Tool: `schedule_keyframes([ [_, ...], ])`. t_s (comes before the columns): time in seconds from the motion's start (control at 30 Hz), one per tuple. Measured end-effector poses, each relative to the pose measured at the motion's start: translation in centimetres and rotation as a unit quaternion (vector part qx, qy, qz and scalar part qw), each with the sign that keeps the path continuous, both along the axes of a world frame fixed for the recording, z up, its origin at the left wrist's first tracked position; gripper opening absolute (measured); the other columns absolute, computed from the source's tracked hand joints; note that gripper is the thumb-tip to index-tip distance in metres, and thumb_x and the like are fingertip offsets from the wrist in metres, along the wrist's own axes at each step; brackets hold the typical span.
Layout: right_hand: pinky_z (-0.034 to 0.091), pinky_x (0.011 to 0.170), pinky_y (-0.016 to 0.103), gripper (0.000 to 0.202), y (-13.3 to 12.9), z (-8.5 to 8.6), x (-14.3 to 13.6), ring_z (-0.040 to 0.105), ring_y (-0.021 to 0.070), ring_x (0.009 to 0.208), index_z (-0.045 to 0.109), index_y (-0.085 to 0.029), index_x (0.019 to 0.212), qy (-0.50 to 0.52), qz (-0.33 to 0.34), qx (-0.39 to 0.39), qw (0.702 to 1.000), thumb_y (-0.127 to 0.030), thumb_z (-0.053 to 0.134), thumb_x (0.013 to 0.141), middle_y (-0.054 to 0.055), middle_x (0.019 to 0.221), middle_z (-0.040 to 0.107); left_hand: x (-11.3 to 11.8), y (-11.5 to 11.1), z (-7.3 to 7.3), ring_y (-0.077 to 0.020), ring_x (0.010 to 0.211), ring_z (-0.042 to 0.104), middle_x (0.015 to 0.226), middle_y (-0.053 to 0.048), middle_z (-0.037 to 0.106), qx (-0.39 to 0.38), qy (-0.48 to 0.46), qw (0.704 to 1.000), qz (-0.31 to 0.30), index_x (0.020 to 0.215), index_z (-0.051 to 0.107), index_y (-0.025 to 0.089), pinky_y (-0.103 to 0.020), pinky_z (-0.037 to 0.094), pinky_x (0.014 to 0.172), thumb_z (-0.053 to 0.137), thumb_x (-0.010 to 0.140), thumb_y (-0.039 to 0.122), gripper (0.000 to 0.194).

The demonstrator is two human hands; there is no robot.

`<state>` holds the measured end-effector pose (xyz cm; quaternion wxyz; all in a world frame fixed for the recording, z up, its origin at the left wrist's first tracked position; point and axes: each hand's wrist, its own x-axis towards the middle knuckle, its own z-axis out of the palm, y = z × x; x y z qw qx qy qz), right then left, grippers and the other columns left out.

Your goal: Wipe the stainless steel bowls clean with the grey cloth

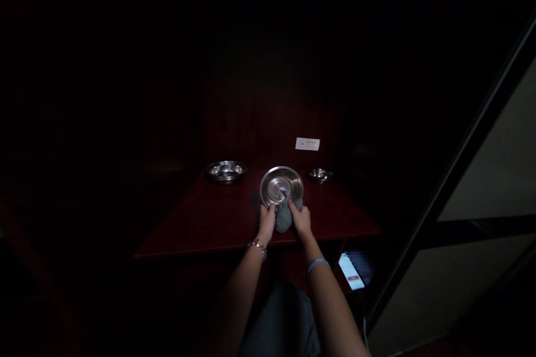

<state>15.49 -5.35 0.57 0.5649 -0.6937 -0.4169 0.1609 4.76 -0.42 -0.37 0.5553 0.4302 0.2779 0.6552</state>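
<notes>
A shiny steel bowl [276, 183] is held up, tilted with its inside facing me, above the front part of a dark red table. My left hand [267, 222] grips its lower left rim, the thumb over the edge. At the lower right of the rim my right hand [301, 218] is closed on a grey cloth [283, 218], which hangs down between the hands and touches the inside of the bowl. The fingers behind the bowl and cloth are hidden.
On the red table [201, 223] stand a wide steel dish [226, 172] at the back left and a smaller steel bowl [320, 175] at the back right. A white socket plate [307, 144] is on the wall. A lit phone [352, 271] lies below the table's right edge.
</notes>
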Motion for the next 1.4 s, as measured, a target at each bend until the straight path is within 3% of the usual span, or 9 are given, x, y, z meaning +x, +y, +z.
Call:
schedule_keyframes([
  [0.27, 0.053, 0.078, 0.032, 0.050, -0.3, 0.4, -0.4, 0.074, 0.0306, 0.095, 0.076, -0.017, 0.087, -0.011, -0.097, -0.003, 0.995, -0.062, 0.057, 0.087, 0.019, 0.095, 0.078, 0.2, 0.2, -0.1, -0.0220, 0.122, 0.063, 0.129, -0.012, 0.068, -0.043, -0.007, 0.999, 0.022, 0.120, 0.063, 0.016, -0.037, 0.043, 0.110, 0.058, 0.090, 0.021, 0.031],
  [0.5, 0.052, 0.087, 0.037, 0.059, -0.2, 0.1, -0.1, 0.072, 0.0339, 0.102, 0.076, -0.012, 0.098, 0.057, -0.135, 0.102, 0.984, -0.066, 0.056, 0.086, 0.021, 0.104, 0.076, 0.2, 0.3, -0.2, -0.0219, 0.121, 0.063, 0.129, -0.012, 0.068, -0.010, 0.016, 1.000, 0.012, 0.119, 0.064, 0.016, -0.039, 0.042, 0.112, 0.057, 0.093, 0.027, 0.029],
  [0.7, 0.051, 0.092, 0.037, 0.063, 0.3, -0.6, 0.3, 0.070, 0.0315, 0.108, 0.072, -0.011, 0.114, 0.105, -0.113, 0.167, 0.974, -0.064, 0.054, 0.087, 0.019, 0.113, 0.075, 0.1, -0.1, 0.1, -0.0222, 0.116, 0.066, 0.124, -0.012, 0.070, -0.005, 0.020, 1.000, 0.000, 0.117, 0.065, 0.015, -0.038, 0.045, 0.109, 0.056, 0.093, 0.026, 0.028],
  [0.93, 0.050, 0.096, 0.036, 0.064, 1.0, -0.9, 0.3, 0.069, 0.0269, 0.112, 0.059, -0.020, 0.132, 0.085, -0.030, 0.152, 0.984, -0.062, 0.061, 0.083, 0.011, 0.121, 0.073, -0.1, -0.4, 0.5, -0.0216, 0.117, 0.066, 0.124, -0.012, 0.071, -0.032, 0.010, 0.999, 0.007, 0.115, 0.066, 0.016, -0.037, 0.045, 0.109, 0.057, 0.092, 0.026, 0.027],
  [1.17, 0.046, 0.103, 0.036, 0.058, 1.0, -0.6, 0.1, 0.062, 0.0266, 0.123, 0.057, -0.019, 0.126, 0.047, -0.036, 0.162, 0.985, -0.056, 0.063, 0.083, 0.013, 0.130, 0.067, -0.2, -0.5, 0.7, -0.0224, 0.119, 0.064, 0.129, -0.012, 0.069, -0.028, -0.014, 0.999, -0.006, 0.119, 0.065, 0.016, -0.039, 0.042, 0.112, 0.056, 0.093, 0.027, 0.029],
  [1.4, 0.049, 0.095, 0.034, 0.051, 0.5, -0.5, -0.1, 0.069, 0.0257, 0.111, 0.044, -0.024, 0.121, 0.091, -0.037, 0.096, 0.991, -0.061, 0.057, 0.087, 0.012, 0.123, 0.070, -0.1, -0.4, 0.6, -0.0219, 0.120, 0.064, 0.126, -0.011, 0.070, -0.041, -0.023, 0.999, 0.008, 0.116, 0.065, 0.016, -0.037, 0.042, 0.112, 0.057, 0.092, 0.027, 0.028],
])
